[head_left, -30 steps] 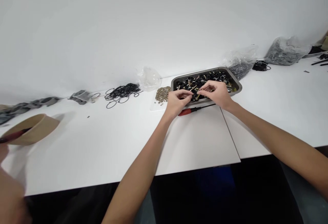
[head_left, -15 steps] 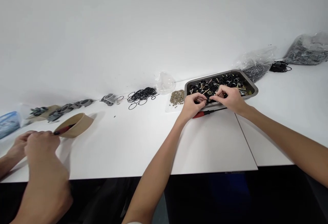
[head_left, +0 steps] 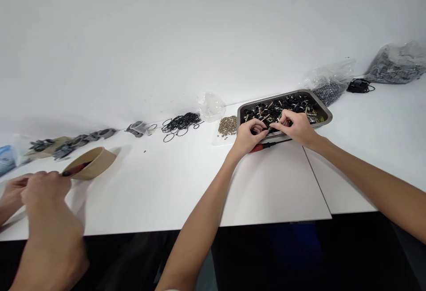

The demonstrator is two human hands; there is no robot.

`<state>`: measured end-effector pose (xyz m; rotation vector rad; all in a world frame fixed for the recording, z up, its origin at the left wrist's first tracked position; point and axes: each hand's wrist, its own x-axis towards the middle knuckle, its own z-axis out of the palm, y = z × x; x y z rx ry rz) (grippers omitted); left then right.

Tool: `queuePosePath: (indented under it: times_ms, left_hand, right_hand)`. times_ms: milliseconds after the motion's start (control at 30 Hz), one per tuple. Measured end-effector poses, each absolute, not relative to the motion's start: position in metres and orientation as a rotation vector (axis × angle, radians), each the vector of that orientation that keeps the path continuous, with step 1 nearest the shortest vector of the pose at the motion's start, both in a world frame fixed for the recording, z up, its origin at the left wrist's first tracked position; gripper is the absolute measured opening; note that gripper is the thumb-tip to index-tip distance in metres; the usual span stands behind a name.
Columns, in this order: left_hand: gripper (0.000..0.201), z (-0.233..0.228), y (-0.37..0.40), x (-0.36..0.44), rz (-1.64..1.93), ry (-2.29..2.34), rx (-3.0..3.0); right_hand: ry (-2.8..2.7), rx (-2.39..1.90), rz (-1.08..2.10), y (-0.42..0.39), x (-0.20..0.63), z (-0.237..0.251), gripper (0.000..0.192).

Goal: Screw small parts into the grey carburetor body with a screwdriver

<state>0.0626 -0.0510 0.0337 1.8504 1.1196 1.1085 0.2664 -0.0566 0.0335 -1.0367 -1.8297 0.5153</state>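
Observation:
A grey metal tray full of small black and brass parts sits at the far side of the white table. My left hand and my right hand meet over the tray's near rim, fingertips pinched together on a small black part between them. A red-handled screwdriver lies on the table just below my hands.
Left of the tray lie a pile of small brass pieces, a clear bag, black rubber rings and grey plastic parts. Another person's hands work beside a tan paper bowl. Bags of grey parts sit far right.
The view has swung left, so another person's hands came into sight at the lower left. My hands have stayed together at the tray, fingers working on the small part.

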Motion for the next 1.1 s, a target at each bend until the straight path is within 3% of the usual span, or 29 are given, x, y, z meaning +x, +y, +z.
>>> queuePosePath:
  times_ms: [167, 467, 1100]
  left_hand:
    - [0.01, 0.033, -0.051, 0.063, 1.109, 1.13, 1.847]
    - [0.011, 0.033, -0.052, 0.064, 1.129, 1.131, 1.821]
    - [0.009, 0.03, -0.048, 0.061, 1.151, 1.129, 1.851]
  right_hand:
    - [-1.941, -1.058, 0.445, -0.054, 0.272, 0.036, 0.054]
    - [-2.285, -1.038, -0.008, -0.049, 0.284, 0.042, 0.04]
    - [-2.2, -1.217, 0.109, -0.05, 0.274, 0.036, 0.039]
